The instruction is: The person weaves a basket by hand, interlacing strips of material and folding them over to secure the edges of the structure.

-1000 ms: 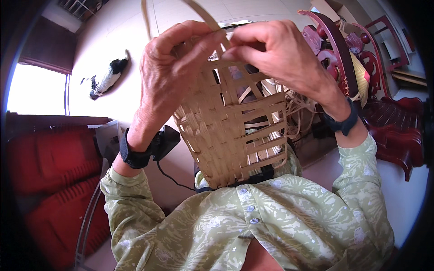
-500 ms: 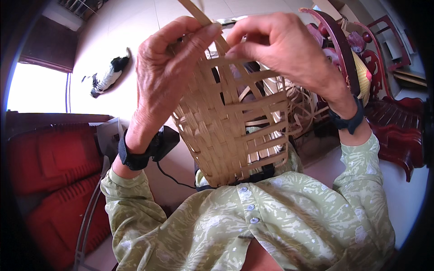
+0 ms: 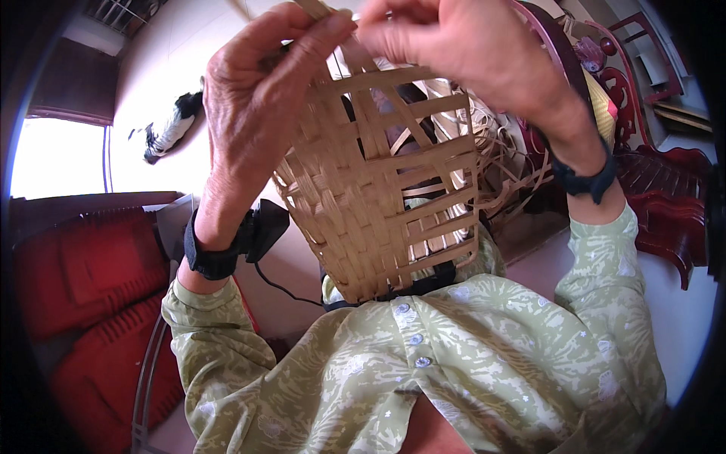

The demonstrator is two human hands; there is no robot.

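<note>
A half-woven basket (image 3: 352, 197) of flat tan strips stands upright against my front. Its left side is closely woven; the right side has open gaps. My left hand (image 3: 261, 91) is at its upper left, thumb and fingers pinched on a flat strip (image 3: 312, 7) that runs out past the top edge of the picture. Beside it, above the basket's upper edge, my right hand (image 3: 476, 53) is closed with fingertips drawn together. Motion blurs those fingers, and what they hold cannot be made out.
Loose tan strips (image 3: 503, 155) lie tangled right of the basket. Carved dark-red wooden furniture (image 3: 658, 212) stands at the right. Red ribbed pieces (image 3: 91, 253) are at the left. A black-and-white animal (image 3: 172, 127) lies on the pale floor. A black cable (image 3: 283, 290) hangs from my left wrist device.
Both hands have moved up and a little left, nearer the top edge. The basket has shifted slightly up and left in the picture. My left hand keeps its pinch on the strip.
</note>
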